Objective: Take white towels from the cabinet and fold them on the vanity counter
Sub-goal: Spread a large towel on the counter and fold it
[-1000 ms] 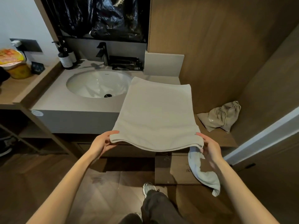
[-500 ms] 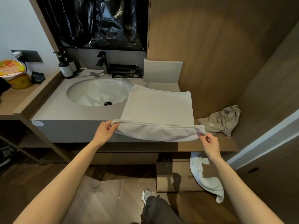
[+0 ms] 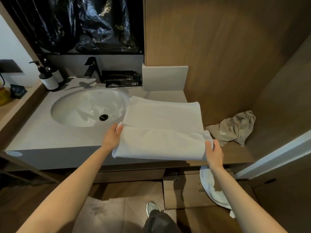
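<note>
Head-camera view looking down at a bathroom vanity. At far left, dark pump bottles (image 3: 50, 79) stand on the grey vanity counter (image 3: 42, 137), beside an oval white sink (image 3: 75, 106) with a dark faucet (image 3: 92, 69) behind it. Right of the sink, a white towel (image 3: 161, 132) lies flat on the counter, its near part doubled over and slightly overhanging the front edge. The left hand (image 3: 112, 137) pinches the left corner of that doubled flap. The right hand (image 3: 214, 153) grips the right corner, fingers curled round the edge. Further right, a beige drawstring bag (image 3: 234, 128) rests on a lower wooden shelf, and a second white cloth (image 3: 213, 190) hangs below, over a cardboard box (image 3: 181, 190). The towel looks light, soft and limp, with a slightly grippy pile and nothing fragile about it. It will likely sag wherever unsupported, so holding both corners of an edge, taut between the hands, seems the surest way to keep each fold straight.
</note>
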